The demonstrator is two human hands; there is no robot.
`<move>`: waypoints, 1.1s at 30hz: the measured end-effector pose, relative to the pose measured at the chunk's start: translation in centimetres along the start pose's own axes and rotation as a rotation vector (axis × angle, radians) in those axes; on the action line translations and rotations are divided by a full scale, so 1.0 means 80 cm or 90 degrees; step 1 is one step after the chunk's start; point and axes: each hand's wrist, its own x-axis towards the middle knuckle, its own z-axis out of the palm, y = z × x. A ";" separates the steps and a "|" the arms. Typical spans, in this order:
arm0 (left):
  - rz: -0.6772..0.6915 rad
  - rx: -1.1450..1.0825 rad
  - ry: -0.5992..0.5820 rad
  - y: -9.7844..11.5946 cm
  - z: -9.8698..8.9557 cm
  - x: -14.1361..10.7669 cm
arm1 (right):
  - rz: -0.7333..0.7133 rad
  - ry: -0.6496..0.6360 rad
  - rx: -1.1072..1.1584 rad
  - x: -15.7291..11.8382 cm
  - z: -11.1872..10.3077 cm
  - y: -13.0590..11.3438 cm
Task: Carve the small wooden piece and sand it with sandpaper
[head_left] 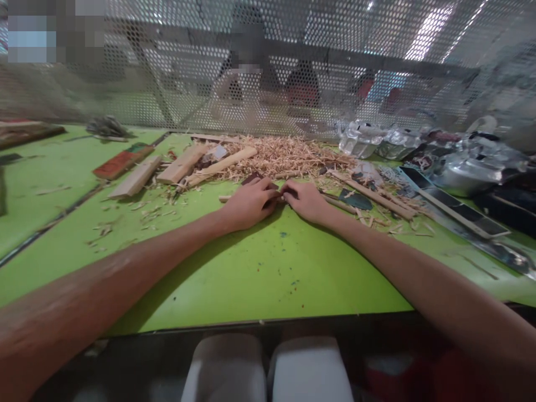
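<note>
My left hand (250, 202) and my right hand (309, 202) meet low over the green tabletop (288, 262), fingertips almost touching. Both have curled, pinched fingers, and whatever is between them is too small or hidden to make out. A pale stick end (224, 199) pokes out left of my left hand; whether the hand grips it is unclear. Just behind the left knuckles lies a dark reddish-brown flat piece (253, 177), partly covered. Beside my right wrist rests a thin wooden stick (341, 205), with a dark green scrap (355, 199) next to it.
Wood shavings (293, 156) are heaped behind my hands, against a perforated metal screen (268, 72). Wooden blocks (182, 163) and a red-orange block (122, 161) lie left. Foil-like silver objects (473, 164) and a long dark-panelled strip (454, 201) lie right. People sit beyond the screen.
</note>
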 end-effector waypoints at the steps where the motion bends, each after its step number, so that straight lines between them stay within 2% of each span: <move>1: -0.006 0.002 0.002 0.001 0.000 0.000 | -0.004 0.004 0.004 0.000 0.000 0.001; 6: -0.007 0.008 0.007 0.001 0.001 0.000 | -0.038 0.011 0.049 0.002 0.001 0.008; 12: 0.005 -0.012 0.017 -0.005 0.004 -0.001 | 0.012 0.055 0.041 0.007 0.007 0.007; 17: 0.015 -0.011 0.028 -0.007 0.007 -0.002 | 0.003 0.031 0.105 0.007 0.006 0.006; 22: 0.020 -0.008 0.022 -0.007 0.005 -0.001 | 0.060 0.072 0.086 0.009 0.006 0.004; 27: 0.009 -0.008 0.020 -0.005 0.004 0.000 | 0.022 0.019 0.168 0.007 0.003 0.007; 33: 0.013 -0.003 0.029 -0.007 0.008 0.000 | 0.030 0.058 0.121 0.010 0.006 0.010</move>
